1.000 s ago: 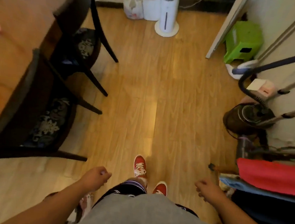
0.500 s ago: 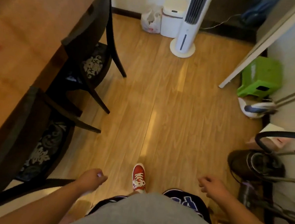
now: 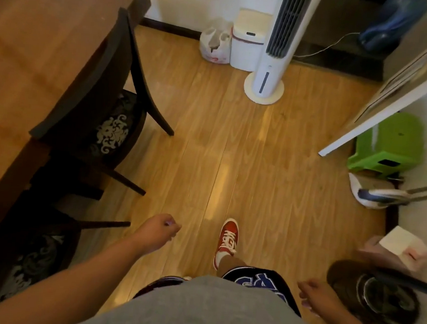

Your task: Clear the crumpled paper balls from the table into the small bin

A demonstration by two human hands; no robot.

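Your left hand (image 3: 156, 231) is curled into a loose fist above the light wooden plank floor (image 3: 234, 150); whether it holds anything you cannot tell. Your right hand (image 3: 315, 296) hangs with fingers loosely bent, nothing visible in it. The small white lidded bin (image 3: 247, 39) stands against the far wall, between a white plastic bag (image 3: 215, 44) and a tall white tower fan (image 3: 275, 45). The brown wooden table (image 3: 37, 43) lies on your left, with no paper ball showing on its visible part. One red sneaker (image 3: 227, 238) steps forward.
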